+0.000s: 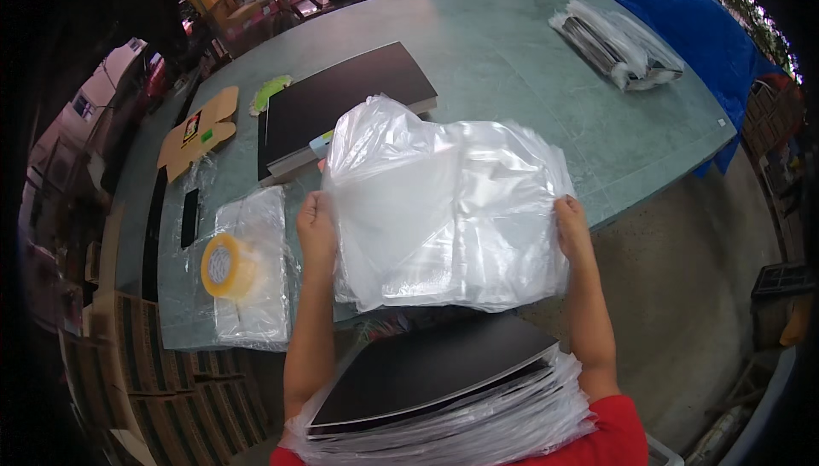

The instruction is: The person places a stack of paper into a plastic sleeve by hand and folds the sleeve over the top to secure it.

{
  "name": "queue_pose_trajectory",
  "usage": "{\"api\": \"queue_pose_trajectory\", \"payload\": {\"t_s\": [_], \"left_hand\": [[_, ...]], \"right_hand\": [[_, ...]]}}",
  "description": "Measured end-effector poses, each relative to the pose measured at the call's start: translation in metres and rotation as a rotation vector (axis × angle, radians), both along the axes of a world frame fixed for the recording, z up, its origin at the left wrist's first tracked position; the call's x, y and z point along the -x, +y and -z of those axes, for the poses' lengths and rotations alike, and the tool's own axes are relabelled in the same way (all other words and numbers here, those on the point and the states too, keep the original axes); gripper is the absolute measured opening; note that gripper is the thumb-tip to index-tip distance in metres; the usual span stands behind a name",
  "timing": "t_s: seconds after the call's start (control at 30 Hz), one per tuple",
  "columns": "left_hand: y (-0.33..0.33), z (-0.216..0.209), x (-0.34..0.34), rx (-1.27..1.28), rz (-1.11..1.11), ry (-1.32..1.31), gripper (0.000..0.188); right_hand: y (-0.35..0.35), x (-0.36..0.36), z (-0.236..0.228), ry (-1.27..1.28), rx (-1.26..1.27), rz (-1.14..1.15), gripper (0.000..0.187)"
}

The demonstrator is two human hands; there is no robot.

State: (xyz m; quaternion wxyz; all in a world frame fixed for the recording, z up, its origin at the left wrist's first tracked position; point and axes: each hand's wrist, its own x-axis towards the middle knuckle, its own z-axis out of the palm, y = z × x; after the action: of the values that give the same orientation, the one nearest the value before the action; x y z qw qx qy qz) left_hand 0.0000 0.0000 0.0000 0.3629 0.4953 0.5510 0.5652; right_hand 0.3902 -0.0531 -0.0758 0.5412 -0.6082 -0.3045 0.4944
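Note:
My left hand point(316, 220) and my right hand point(571, 220) are closed on opposite side edges of a wide clear plastic bag point(503, 210). The bag is spread between them above the near part of the table, creased and shiny; whether it is one layer or several I cannot tell. Below it, close against my body, rests a stack of black sheets point(435, 364) with clear plastic wrap point(478, 428) around its near side. Just beyond the bag lies a thick stack of black boards point(350, 95), partly covered by the bag's upper left corner.
On the green table point(478, 31), a yellowish tape roll point(229, 266) sits on folded clear plastic point(264, 295). Cardboard point(198, 135), a green piece point(271, 93) and a black strip point(189, 217) lie left. Plastic-wrapped sheets point(614, 44) lie far right, near a blue tarp point(682, 18).

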Motion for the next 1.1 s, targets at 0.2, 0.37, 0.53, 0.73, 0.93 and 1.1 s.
{"api": "queue_pose_trajectory", "payload": {"t_s": [0.2,0.37,0.53,0.73,0.93,1.1], "left_hand": [[0.012,0.031,0.027,0.041,-0.046,-0.083,0.018],[0.014,0.028,0.034,0.061,-0.077,0.004,0.018],[0.006,0.006,0.009,0.041,0.014,0.129,0.024],[0.016,0.031,0.032,0.172,0.065,0.266,0.040],[-0.005,-0.010,-0.015,-0.300,-0.244,0.719,0.040],[-0.039,-0.020,-0.058,-0.267,0.301,0.557,0.019]], "right_hand": [[-0.017,-0.009,-0.003,0.064,-0.014,0.210,0.026],[-0.013,0.001,-0.018,0.119,0.056,0.238,0.035],[-0.008,0.010,-0.017,-0.360,-0.136,-0.010,0.045],[0.004,0.009,-0.018,-0.602,-0.008,0.032,0.027],[-0.022,-0.009,-0.027,-0.002,-0.097,-0.048,0.041],[-0.047,0.008,-0.041,0.020,-0.007,-0.158,0.049]]}}
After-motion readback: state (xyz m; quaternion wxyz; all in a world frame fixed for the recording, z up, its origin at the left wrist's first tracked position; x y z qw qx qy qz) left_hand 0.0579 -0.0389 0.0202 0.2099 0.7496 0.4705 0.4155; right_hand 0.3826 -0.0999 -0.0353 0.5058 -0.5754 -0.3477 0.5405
